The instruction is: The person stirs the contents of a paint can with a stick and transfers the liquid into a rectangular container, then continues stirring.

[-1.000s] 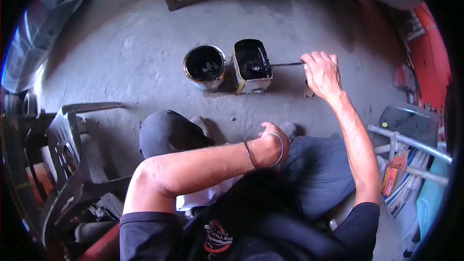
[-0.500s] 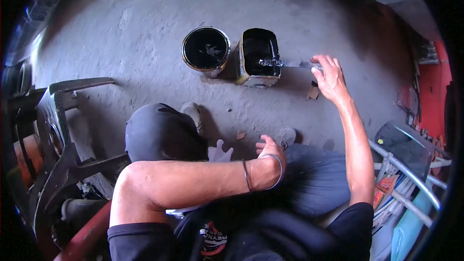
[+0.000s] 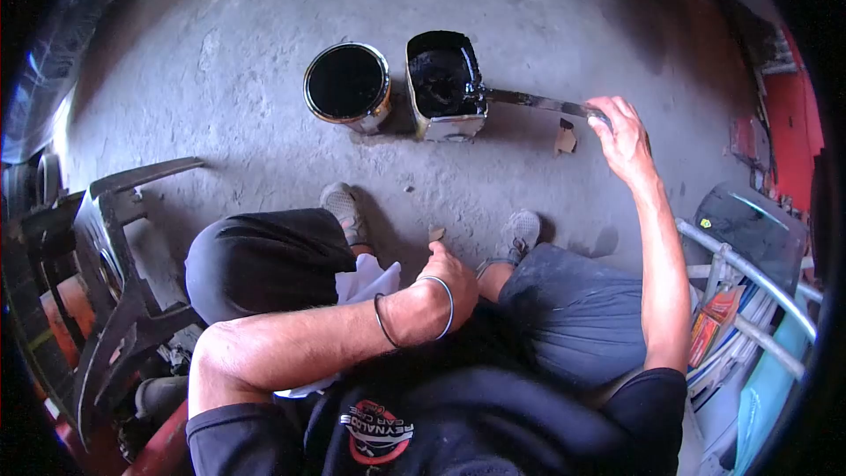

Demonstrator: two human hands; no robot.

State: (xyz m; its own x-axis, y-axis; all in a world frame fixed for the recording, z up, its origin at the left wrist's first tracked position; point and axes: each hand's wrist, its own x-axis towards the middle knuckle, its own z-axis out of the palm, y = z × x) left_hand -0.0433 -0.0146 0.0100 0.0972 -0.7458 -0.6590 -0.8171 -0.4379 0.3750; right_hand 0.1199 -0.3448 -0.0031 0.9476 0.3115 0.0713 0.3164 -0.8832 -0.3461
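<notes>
My right hand [image 3: 621, 137] is closed round the end of a long flat stick [image 3: 542, 103], smeared black. The stick's far end rests over the near-right rim of a square tin [image 3: 454, 130], its tip in glossy black liquid. Just left of this tin stands a round can [image 3: 374, 115] of black liquid. My left hand [image 3: 441, 291], with bands at the wrist, hovers over my lap. One digit stretches forward; the others are mostly hidden, and nothing shows in the hand. A white cloth [image 3: 368, 282] lies beside it, by my left knee.
A broken dark plastic chair [image 3: 110, 247] lies at left. To the right are metal tubes [image 3: 749, 273], a dark glass panel [image 3: 749, 225] and stacked papers [image 3: 727, 344]. Small brown scraps [image 3: 566, 138] lie on the concrete floor [image 3: 247, 97]. My feet are spread before the tins.
My right hand has shifted slightly right and down with the stick, which now slants. My left hand has moved left, its fingers less visible. The view has shifted, and the round can's liquid looks smoother.
</notes>
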